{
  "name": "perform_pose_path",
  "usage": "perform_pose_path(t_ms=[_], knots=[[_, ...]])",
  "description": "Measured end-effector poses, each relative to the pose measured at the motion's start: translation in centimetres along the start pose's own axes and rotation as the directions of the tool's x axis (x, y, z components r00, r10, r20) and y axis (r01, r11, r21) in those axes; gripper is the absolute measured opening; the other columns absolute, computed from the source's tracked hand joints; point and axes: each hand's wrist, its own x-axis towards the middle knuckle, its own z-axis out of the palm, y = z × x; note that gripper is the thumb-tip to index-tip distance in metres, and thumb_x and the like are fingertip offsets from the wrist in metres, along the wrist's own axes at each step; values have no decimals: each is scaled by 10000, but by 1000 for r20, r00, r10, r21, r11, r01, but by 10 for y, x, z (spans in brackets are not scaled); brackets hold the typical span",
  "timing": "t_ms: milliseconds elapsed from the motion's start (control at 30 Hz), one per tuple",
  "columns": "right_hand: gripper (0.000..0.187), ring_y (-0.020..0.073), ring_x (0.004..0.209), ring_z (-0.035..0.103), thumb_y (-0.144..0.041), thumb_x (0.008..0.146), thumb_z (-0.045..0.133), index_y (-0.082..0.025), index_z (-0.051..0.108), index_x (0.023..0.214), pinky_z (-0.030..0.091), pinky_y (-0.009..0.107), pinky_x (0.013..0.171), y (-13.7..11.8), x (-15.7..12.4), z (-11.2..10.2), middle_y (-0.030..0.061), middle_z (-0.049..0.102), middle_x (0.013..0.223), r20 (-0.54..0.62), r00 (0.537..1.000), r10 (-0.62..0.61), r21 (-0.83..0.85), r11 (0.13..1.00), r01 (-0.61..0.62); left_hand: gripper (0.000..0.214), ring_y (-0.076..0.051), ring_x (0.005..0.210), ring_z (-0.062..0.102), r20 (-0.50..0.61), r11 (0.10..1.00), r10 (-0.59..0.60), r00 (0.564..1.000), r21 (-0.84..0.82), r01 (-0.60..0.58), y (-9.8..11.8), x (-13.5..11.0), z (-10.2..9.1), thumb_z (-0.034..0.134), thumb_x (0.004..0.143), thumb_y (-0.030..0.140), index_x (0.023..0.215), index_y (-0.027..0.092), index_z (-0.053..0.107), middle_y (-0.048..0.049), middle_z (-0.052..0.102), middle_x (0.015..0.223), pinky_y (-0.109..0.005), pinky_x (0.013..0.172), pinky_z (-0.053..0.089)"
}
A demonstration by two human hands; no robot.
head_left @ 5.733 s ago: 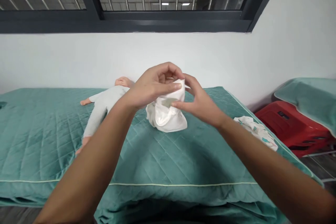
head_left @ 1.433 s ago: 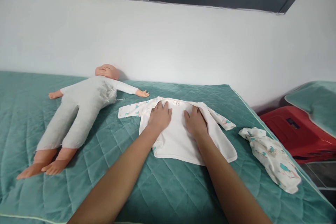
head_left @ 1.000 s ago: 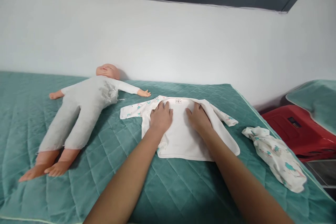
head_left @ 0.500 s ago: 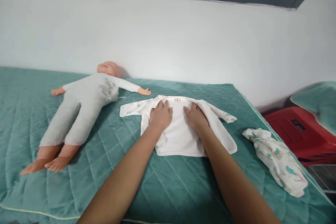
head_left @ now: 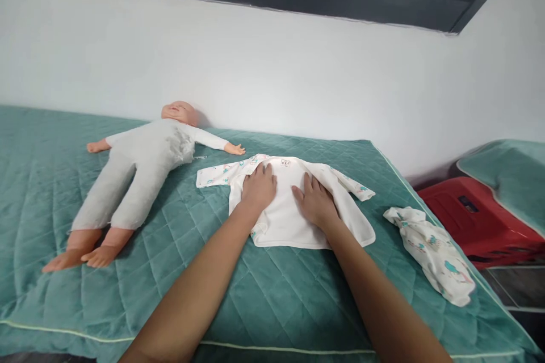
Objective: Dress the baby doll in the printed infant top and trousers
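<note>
A small white baby shirt (head_left: 284, 216) with printed sleeves lies spread out, inside up, on the green quilted mattress (head_left: 264, 295). My left hand (head_left: 258, 188) lies flat on its left half, fingers stretched toward the collar label. My right hand (head_left: 314, 202) presses flat on the right half, fingers apart. A baby doll (head_left: 140, 161) in a grey suit lies on its back to the left, one arm reaching toward the shirt's sleeve.
A crumpled printed garment (head_left: 430, 251) lies near the mattress's right edge. Past that edge stands a red plastic object (head_left: 477, 220) partly under a green cover (head_left: 511, 173). A white wall (head_left: 272, 74) runs behind, with a dark window frame above.
Earlier both hands held the shirt bunched up in the air; it now lies spread on the mattress. In the last second my right hand slid slightly toward me on the cloth.
</note>
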Motion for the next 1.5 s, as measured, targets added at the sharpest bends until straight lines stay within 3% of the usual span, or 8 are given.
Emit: perform_pose_path(t_ms=[233,433,667,800,900,1067,1233,1500], knots=[[725,338,1548,219,-498,1049,290,24,311,1553,213,492,1244,0,-40,-3,275,233,1642,-34,986,-164,-69,984,162,274,-176,1364,492,-111,915,268,957,-282,-289,-4,-15,-8,449,999,265,1193,209,634,-60,589,1428,-321,1157,394],[699,297,1554,220,-506,1050,283,-33,328,1563,267,492,1238,2,-88,-7,196,241,1659,-34,966,-256,-67,965,254,365,-193,916,626,7,748,641,767,-228,-623,-1,-63,-24,431,1028,377,820,194,668,-41,698,860,-350,878,464],[738,275,1563,193,-495,1032,392,-158,133,1636,321,524,1226,-1,-147,-6,125,188,1683,-57,916,-397,-45,918,395,400,-149,662,570,-129,699,695,707,-108,-707,-33,-111,-31,475,1020,353,686,185,616,-3,630,651,-345,704,376],[736,271,1554,223,-440,1024,454,-258,94,1641,356,543,1211,-4,-167,-11,75,211,1686,-16,899,-438,64,897,438,409,-120,557,467,-379,722,564,734,-204,-661,-54,-127,-29,503,1004,267,604,187,498,21,524,563,-315,607,332],[684,249,1557,217,-411,1032,437,-268,145,1635,340,533,1225,-11,-154,-17,63,234,1682,-32,909,-415,155,897,414,342,-142,614,488,-503,865,208,839,-306,-399,-66,-125,-26,487,1002,253,665,199,513,9,525,612,-306,635,375],[575,268,1555,224,-341,1043,367,-93,355,1561,274,501,1253,-43,-68,-19,162,291,1653,26,905,-424,152,897,415,248,-305,1035,574,-356,964,-220,908,-219,148,-75,-104,-21,602,929,418,1026,191,630,-104,666,1087,-436,863,440],[578,325,1543,245,-278,1022,389,40,394,1504,261,465,1239,-91,14,0,260,291,1629,64,884,-464,35,886,462,185,-302,1096,552,-220,949,-201,955,-285,134,-76,-100,-23,570,942,368,865,208,623,-80,661,1150,-451,912,400],[498,356,1472,363,-230,950,494,-24,535,1402,256,484,1214,-115,25,12,248,492,1506,-26,870,-493,-20,870,492,271,-126,687,459,-152,378,-323,934,-926,-20,-74,-93,-22,579,937,463,870,213,501,31,494,771,-251,642,373]])
